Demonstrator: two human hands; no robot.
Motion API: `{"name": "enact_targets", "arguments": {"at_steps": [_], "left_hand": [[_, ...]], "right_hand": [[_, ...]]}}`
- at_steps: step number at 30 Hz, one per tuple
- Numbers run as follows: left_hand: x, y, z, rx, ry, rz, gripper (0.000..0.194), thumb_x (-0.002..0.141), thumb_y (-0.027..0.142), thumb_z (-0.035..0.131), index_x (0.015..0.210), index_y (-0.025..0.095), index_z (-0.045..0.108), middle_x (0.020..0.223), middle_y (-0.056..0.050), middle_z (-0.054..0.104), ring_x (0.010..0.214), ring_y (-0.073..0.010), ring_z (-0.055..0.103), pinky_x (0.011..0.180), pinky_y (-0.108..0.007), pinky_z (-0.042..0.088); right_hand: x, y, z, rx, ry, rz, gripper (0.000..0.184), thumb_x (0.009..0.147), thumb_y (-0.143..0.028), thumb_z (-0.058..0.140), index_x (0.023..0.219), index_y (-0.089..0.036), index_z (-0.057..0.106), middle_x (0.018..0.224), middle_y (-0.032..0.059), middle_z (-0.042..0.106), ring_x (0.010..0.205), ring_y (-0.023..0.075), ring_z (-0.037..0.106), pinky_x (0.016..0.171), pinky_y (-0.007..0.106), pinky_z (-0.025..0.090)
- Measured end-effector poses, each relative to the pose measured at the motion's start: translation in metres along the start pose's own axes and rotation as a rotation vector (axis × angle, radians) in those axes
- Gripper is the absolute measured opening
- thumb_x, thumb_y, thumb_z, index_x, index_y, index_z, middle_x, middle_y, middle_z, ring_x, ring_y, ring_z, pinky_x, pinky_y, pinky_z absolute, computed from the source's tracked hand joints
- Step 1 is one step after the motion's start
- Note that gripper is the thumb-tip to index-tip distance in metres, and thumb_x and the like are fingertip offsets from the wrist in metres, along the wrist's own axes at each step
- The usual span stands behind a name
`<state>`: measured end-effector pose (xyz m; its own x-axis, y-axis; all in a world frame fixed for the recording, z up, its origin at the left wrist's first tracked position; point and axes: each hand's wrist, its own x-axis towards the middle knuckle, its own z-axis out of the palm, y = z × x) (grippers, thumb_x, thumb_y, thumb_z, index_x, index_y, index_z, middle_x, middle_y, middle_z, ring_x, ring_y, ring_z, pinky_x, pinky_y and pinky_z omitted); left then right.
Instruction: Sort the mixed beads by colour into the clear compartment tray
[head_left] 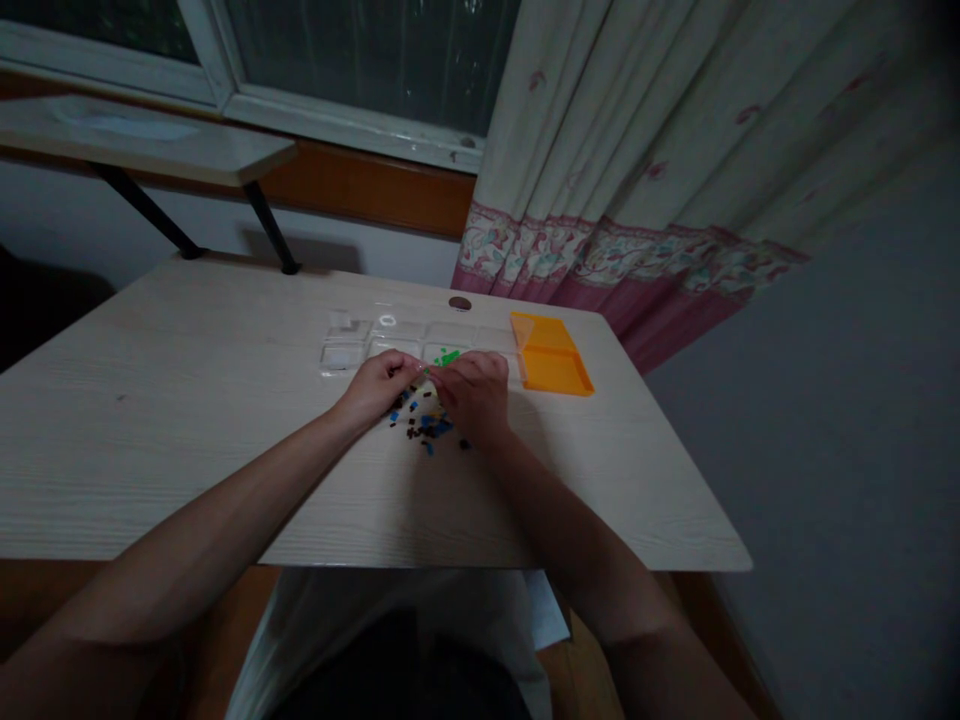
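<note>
Fingers (453, 378) nearly closed, our left hand (381, 386) and right hand (477, 392) are pinching a tiny piece (426, 371); loosening is risking its loss.

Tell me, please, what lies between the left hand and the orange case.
In the head view, the right hand and part of the clear tray lie between the left hand and the orange case. Some green pieces also show there.

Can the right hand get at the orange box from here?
Likely yes: the orange box lies just right of the right hand, and nothing visible blocks its near edge.
</note>
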<state>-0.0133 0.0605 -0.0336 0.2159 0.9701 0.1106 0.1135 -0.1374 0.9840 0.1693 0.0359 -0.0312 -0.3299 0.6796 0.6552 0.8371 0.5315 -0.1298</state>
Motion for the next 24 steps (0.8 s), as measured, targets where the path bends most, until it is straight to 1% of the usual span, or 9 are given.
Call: {"name": "enact_targets", "arguments": {"at_steps": [4, 6, 9, 13, 16, 19, 22, 24], "left_hand": [[0.001, 0.001, -0.003, 0.149, 0.046, 0.109, 0.029, 0.082, 0.045, 0.066, 0.075, 0.017, 0.067, 0.075, -0.002, 0.059, 0.072, -0.0153, 0.054, 0.071, -0.030, 0.043], [0.002, 0.001, -0.005, 0.196, 0.048, 0.148, 0.030, 0.085, 0.045, 0.064, 0.075, 0.017, 0.069, 0.077, -0.002, 0.058, 0.075, -0.0162, 0.055, 0.074, -0.031, 0.044], [0.002, 0.000, -0.006, 0.185, 0.024, 0.175, 0.030, 0.088, 0.044, 0.061, 0.078, 0.017, 0.071, 0.080, -0.003, 0.059, 0.080, -0.0170, 0.057, 0.077, -0.031, 0.044], [0.002, -0.002, -0.006, 0.198, 0.017, 0.218, 0.029, 0.089, 0.040, 0.060, 0.077, 0.017, 0.073, 0.078, -0.002, 0.058, 0.079, -0.0166, 0.056, 0.075, -0.030, 0.044], [0.003, -0.001, -0.007, 0.259, 0.038, 0.276, 0.028, 0.092, 0.038, 0.057, 0.085, 0.018, 0.075, 0.079, -0.003, 0.057, 0.079, -0.0168, 0.056, 0.074, -0.030, 0.044], [0.005, 0.000, -0.012, 0.342, 0.120, 0.341, 0.028, 0.094, 0.036, 0.055, 0.093, 0.020, 0.077, 0.077, -0.003, 0.055, 0.079, -0.0169, 0.055, 0.071, -0.030, 0.043], [0.007, 0.000, -0.019, 0.429, 0.171, 0.396, 0.029, 0.096, 0.037, 0.052, 0.095, 0.020, 0.076, 0.080, -0.003, 0.055, 0.078, -0.0165, 0.054, 0.070, -0.029, 0.043], [0.008, 0.000, -0.023, 0.481, 0.188, 0.424, 0.029, 0.097, 0.036, 0.051, 0.094, 0.020, 0.075, 0.081, -0.003, 0.055, 0.078, -0.0162, 0.054, 0.072, -0.030, 0.043]], "right_hand": [[-0.001, 0.002, 0.002, 0.011, 0.024, -0.026, 0.016, 0.096, -0.035, 0.057, 0.098, -0.030, 0.072, 0.090, 0.0010, 0.073, 0.099, 0.0207, 0.056, 0.097, 0.040, 0.031], [-0.001, 0.002, 0.002, -0.005, 0.047, -0.029, 0.018, 0.096, -0.036, 0.056, 0.096, -0.029, 0.072, 0.089, 0.0009, 0.073, 0.097, 0.0200, 0.057, 0.097, 0.039, 0.032], [-0.001, 0.001, 0.002, -0.051, 0.100, -0.046, 0.018, 0.096, -0.036, 0.056, 0.094, -0.029, 0.073, 0.088, 0.0002, 0.073, 0.095, 0.0186, 0.057, 0.096, 0.038, 0.032], [-0.002, 0.002, 0.005, -0.051, 0.184, -0.056, 0.017, 0.096, -0.034, 0.058, 0.093, -0.028, 0.074, 0.085, -0.0006, 0.073, 0.095, 0.0179, 0.058, 0.096, 0.036, 0.033], [-0.002, 0.008, 0.007, -0.008, 0.171, 0.031, 0.018, 0.096, -0.035, 0.059, 0.092, -0.027, 0.074, 0.085, -0.0003, 0.074, 0.093, 0.0177, 0.060, 0.094, 0.037, 0.034], [-0.001, 0.021, 0.010, 0.029, 0.108, 0.163, 0.020, 0.095, -0.037, 0.059, 0.091, -0.026, 0.075, 0.088, 0.0004, 0.076, 0.090, 0.0181, 0.060, 0.090, 0.037, 0.034], [0.000, 0.036, 0.014, 0.026, 0.096, 0.299, 0.021, 0.095, -0.038, 0.060, 0.092, -0.025, 0.077, 0.089, 0.0016, 0.076, 0.091, 0.0196, 0.059, 0.089, 0.037, 0.033], [0.000, 0.042, 0.017, 0.030, 0.100, 0.362, 0.021, 0.094, -0.039, 0.061, 0.092, -0.025, 0.077, 0.090, 0.0020, 0.076, 0.093, 0.0203, 0.058, 0.089, 0.036, 0.033]]}}
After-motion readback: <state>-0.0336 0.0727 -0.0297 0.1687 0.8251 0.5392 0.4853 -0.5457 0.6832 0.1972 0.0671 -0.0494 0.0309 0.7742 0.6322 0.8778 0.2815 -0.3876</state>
